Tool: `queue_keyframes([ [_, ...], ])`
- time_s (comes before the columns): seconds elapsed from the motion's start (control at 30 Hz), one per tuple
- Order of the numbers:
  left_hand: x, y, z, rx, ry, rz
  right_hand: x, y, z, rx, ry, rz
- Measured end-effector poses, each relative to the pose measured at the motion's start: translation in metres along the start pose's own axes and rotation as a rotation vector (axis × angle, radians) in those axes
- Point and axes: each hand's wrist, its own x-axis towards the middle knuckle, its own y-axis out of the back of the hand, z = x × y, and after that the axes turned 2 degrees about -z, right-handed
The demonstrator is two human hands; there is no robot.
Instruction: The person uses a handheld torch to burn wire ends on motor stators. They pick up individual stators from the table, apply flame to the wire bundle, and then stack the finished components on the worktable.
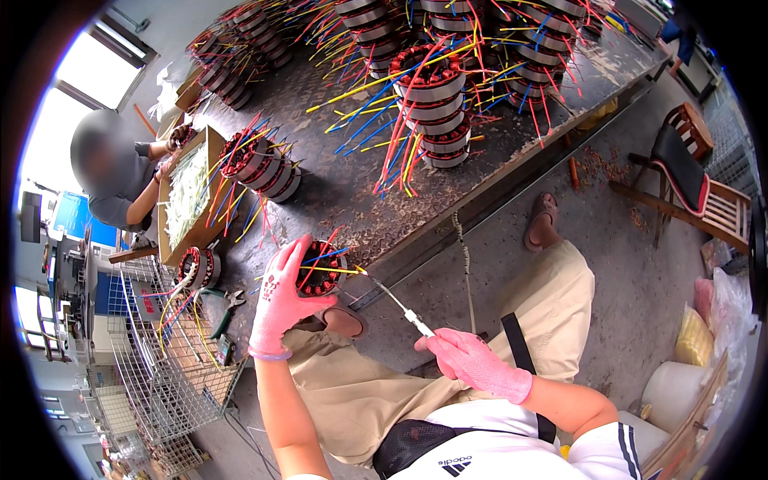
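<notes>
My left hand (282,300), in a pink glove, grips a motor stator (318,282) with red windings at the table's near edge. Red, blue and yellow lead wires stick out of the stator. In my right hand (472,364), also gloved in pink, is a slim white tool (417,322) with a thin grey shaft; its exact kind does not show. The shaft's far end meets the tip of a yellow lead wire (340,270). Fingers of the right hand are closed round the tool's rear end.
Stacked stators (436,112) with wires splaying out stand on the worn table (352,200). At left are another stator stack (262,166), a box of pale strips (190,192), pliers (228,312) and wire baskets (152,360). A co-worker (120,176) sits beyond. A pale cord (464,256) hangs from the table; a chair (680,168) stands right.
</notes>
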Motion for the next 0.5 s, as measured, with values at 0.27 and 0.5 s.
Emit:
queue_keyframes([
  [0.27,0.0008,0.0003,0.0017,0.014,0.007,-0.006,0.0005,0.0006,0.0000,0.001,-0.019,0.002],
  [0.5,0.0006,-0.0005,-0.0010,0.017,-0.010,-0.001,0.0000,-0.0002,-0.0003,-0.023,-0.001,0.019],
])
